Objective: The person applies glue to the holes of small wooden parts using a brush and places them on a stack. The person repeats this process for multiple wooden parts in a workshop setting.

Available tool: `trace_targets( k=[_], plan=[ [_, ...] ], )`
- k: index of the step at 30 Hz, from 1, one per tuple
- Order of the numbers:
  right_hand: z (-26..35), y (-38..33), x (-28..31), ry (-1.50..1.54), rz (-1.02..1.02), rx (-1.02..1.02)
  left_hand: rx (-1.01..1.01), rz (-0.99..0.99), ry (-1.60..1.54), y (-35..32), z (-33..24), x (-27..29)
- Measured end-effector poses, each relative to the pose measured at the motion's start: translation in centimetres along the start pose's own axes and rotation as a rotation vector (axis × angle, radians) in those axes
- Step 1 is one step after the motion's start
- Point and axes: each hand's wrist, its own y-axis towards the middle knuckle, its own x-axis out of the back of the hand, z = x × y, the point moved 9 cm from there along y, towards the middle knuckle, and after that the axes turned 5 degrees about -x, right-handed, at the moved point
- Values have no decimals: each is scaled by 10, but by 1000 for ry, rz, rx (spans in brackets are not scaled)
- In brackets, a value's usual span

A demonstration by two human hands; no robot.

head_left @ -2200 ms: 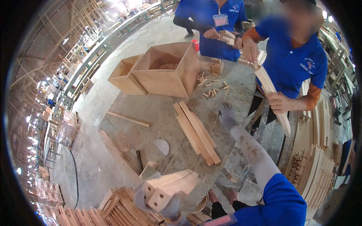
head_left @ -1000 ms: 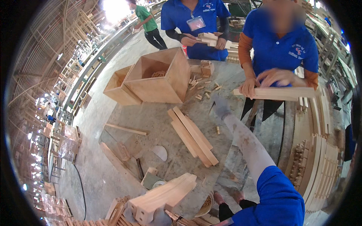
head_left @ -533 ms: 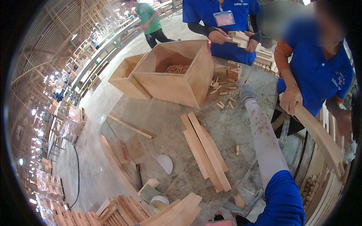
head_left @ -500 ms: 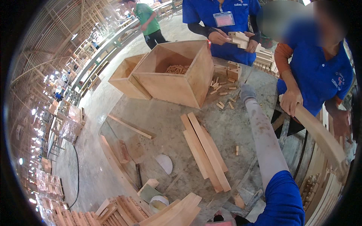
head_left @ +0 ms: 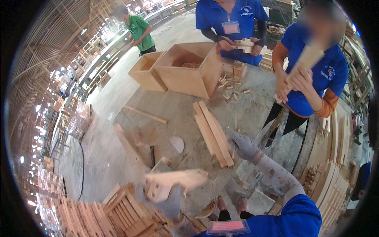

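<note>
My left hand (head_left: 167, 203), in a grey glove, grips a short pale wooden piece (head_left: 173, 182) with dark holes in its end; motion blurs both. Over the table, my gloved right hand (head_left: 244, 147) has its fingers bent together around a small wooden dowel (head_left: 233, 151), partly hidden by them. Just left of that hand, long wooden strips (head_left: 213, 132) lie side by side. More loose dowels (head_left: 227, 96) are scattered farther back, beside a large plywood box (head_left: 181, 79) with dowels inside.
One co-worker (head_left: 233, 31) across the table holds wooden blocks; another (head_left: 316, 71) at the right raises a wooden piece. A smaller box (head_left: 148, 73) adjoins the large one. Stacked slatted wooden parts (head_left: 130, 213) stand at lower left, more lumber (head_left: 327, 189) at right.
My right hand has drawn back from the far dowels toward me, beside the strips. My left hand has come into view with the holed wooden piece. The right co-worker has lifted their piece.
</note>
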Motion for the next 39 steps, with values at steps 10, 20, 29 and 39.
trace_targets(
  k=[10,20,29,39],
  plan=[
    [134,-49,49,547,70,-190,-102,-346,-250,-14,-53,144],
    [216,-30,-85,577,357,-22,-2,-140,-201,-86,-38,168],
    [210,-46,-204,183,412,67,57,27,-150,-80,-33,164],
    [198,-58,-209,381,359,-24,312,-297,-114,-91,-4,229]
  ],
)
